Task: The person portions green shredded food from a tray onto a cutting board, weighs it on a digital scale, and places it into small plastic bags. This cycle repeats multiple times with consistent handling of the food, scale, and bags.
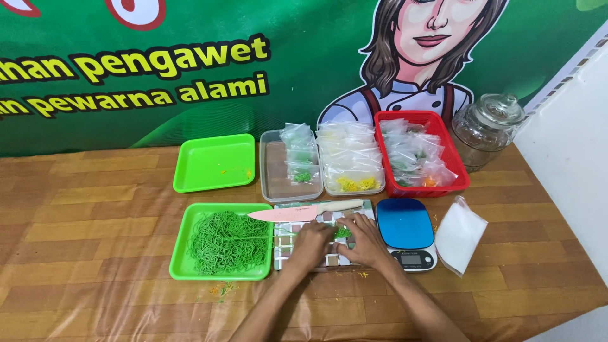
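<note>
Wooden table point(95, 209): green noodle tuft point(342, 232) between both hands point(339, 244).

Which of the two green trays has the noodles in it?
The near green tray, just left of the left hand, is piled with green noodles. The far green tray, behind it, holds only a few crumbs.

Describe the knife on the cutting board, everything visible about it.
The knife lies flat along the far edge of the checked cutting board, tip pointing left over the tray of green noodles. Its blade looks pale pink, broad and pointed; the handle is cream. Neither hand touches it; both rest just below it on the board.
</note>
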